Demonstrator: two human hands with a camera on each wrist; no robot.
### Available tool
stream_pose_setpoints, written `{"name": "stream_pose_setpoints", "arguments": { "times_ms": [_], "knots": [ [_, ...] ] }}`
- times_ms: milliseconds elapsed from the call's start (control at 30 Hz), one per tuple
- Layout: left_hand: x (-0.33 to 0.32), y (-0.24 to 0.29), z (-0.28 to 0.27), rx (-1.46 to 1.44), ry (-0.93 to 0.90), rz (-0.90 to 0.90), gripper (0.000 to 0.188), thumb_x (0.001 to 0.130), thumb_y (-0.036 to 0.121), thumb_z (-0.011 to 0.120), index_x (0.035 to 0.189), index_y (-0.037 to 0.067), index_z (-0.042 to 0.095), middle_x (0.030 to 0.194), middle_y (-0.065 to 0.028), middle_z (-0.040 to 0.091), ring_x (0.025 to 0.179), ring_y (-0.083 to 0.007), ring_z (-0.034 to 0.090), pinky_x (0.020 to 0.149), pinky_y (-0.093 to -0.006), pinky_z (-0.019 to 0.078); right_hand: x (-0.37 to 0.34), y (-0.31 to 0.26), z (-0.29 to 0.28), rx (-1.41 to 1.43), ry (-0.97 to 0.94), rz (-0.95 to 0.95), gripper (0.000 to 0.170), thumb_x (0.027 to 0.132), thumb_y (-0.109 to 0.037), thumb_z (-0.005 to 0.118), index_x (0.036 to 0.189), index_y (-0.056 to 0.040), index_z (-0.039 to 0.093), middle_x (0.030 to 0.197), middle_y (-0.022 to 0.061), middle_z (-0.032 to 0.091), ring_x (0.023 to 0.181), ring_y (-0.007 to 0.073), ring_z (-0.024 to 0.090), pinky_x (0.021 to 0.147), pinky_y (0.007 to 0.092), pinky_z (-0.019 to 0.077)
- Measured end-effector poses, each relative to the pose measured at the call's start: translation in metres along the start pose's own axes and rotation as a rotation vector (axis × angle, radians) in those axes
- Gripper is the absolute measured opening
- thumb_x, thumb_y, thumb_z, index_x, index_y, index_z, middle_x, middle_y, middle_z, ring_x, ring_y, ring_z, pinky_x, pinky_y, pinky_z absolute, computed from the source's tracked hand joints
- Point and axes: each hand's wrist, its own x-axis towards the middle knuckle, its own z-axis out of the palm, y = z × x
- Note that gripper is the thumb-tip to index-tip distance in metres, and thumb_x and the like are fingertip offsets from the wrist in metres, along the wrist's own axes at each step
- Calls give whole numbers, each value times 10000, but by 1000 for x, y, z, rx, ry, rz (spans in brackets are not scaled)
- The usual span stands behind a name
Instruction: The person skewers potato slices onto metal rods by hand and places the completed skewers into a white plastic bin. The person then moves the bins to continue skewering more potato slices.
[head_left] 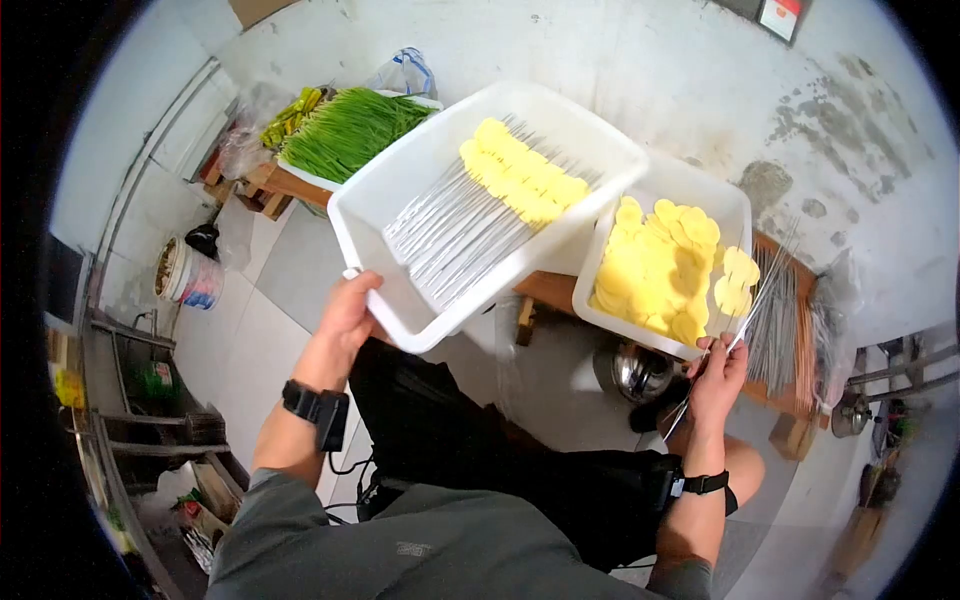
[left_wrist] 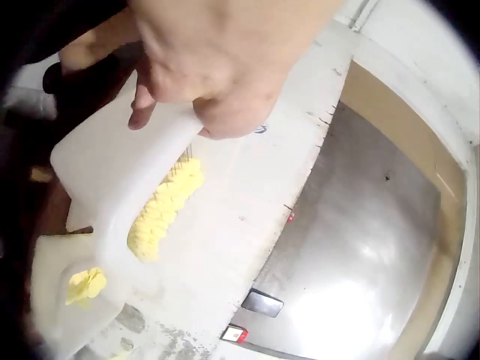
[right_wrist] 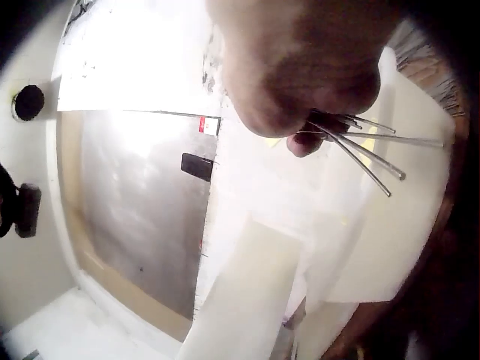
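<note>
My left hand point(head_left: 350, 305) grips the rim of a white plastic tub point(head_left: 365, 240) at its near left corner, and the tub tilts toward me. Inside it lie rows of metal skewers point(head_left: 450, 235) with round yellow slices point(head_left: 525, 170) threaded at their far ends. My right hand point(head_left: 718, 375) pinches several thin metal skewers point(right_wrist: 367, 161), whose ends stick out past the fingers in the right wrist view. Just beyond that hand, a few yellow slices point(head_left: 737, 280) overlap the right rim of a second white tub point(head_left: 640, 336), which holds many loose yellow slices point(head_left: 655, 265).
A pile of bare skewers point(head_left: 778, 345) lies on the wooden bench point(head_left: 803, 360) at the right. Green stalks point(head_left: 355, 130) fill a tray at the back left. A bucket point(head_left: 190, 275) stands on the left floor; a metal pot point(head_left: 640, 372) sits under the bench.
</note>
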Motion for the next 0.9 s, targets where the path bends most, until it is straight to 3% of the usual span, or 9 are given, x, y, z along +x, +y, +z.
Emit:
{"name": "stream_pose_setpoints", "arguments": {
  "times_ms": [133, 200, 333, 467, 500, 600, 733, 867, 900],
  "knots": [
    [-28, 33, 2, 71, -114, -27, 450, 780, 1, 516, 1206, -131, 450, 1115, -215, 584, 979, -329, 624, 873, -438, 522, 14, -5, -5, 54, 11, 13, 112, 966, -113, 472, 1064, -59, 462, 850, 84, 605, 477, 88, 451, 433, 213, 365],
    [-31, 43, 3, 97, -150, -2, 423, 778, -3, 515, 1177, -139, 477, 1082, -217, 605, 952, -314, 641, 851, -423, 536, 18, -20, -6, 114, 35, 45, 123, 970, -111, 465, 1068, -39, 458, 849, 106, 602, 492, 104, 466, 437, 227, 378],
    [-17, 53, 17, 167, -292, -88, 399, 775, 10, 534, 1144, -140, 511, 1045, -210, 623, 894, -282, 661, 814, -400, 553, 17, -40, -9, 188, -2, 94, 123, 962, -141, 497, 1052, -57, 500, 851, 70, 611, 493, 92, 472, 429, 216, 364],
    [8, 49, 33, 343, -427, -89, 404, 755, 51, 564, 1126, -107, 543, 1000, -162, 637, 844, -226, 659, 763, -342, 553, -3, -53, -6, 195, 94, 88, 135, 953, -149, 535, 1058, -66, 519, 819, 35, 604, 623, 89, 535, 544, 212, 441],
    [15, 50, 37, 342, -438, -97, 404, 755, 51, 564, 1126, -107, 543, 1000, -162, 637, 844, -226, 659, 763, -342, 553, -10, -55, -10, 191, 66, 106, 106, 954, -124, 522, 1043, -65, 518, 838, 44, 607, 732, 100, 568, 641, 227, 472],
    [38, 56, 49, 456, -505, -86, 345, 760, 31, 560, 1071, -116, 572, 979, -167, 654, 840, -234, 666, 768, -351, 553, -32, -49, -23, 239, 18, 97, 79, 958, -100, 502, 1025, -60, 512, 882, 63, 612, 769, 110, 577, 681, 244, 482],
    [78, 64, 74, 564, -601, -136, 321, 756, 78, 593, 1033, -83, 608, 950, -139, 663, 805, -205, 658, 759, -328, 537, -63, -38, 5, 79, 202, 26, 64, 960, -74, 481, 1016, -44, 486, 883, 39, 580, 772, 96, 524, 710, 235, 450],
    [122, 69, 117, 759, -641, 66, 304, 773, 155, 631, 1010, -34, 615, 914, -105, 660, 746, -166, 641, 706, -300, 530, -83, -24, 15, 12, 181, -80, 87, 967, -109, 512, 1016, -53, 467, 924, 22, 534, 842, 86, 484, 788, 232, 417],
    [126, 74, 134, 925, -611, 197, 308, 779, 195, 636, 975, -42, 631, 880, -109, 668, 729, -170, 636, 689, -301, 517, -84, -21, 17, 57, 200, -82, 84, 968, -106, 509, 1017, -53, 466, 923, 21, 530, 839, 85, 482, 787, 232, 417]
  ]
}}
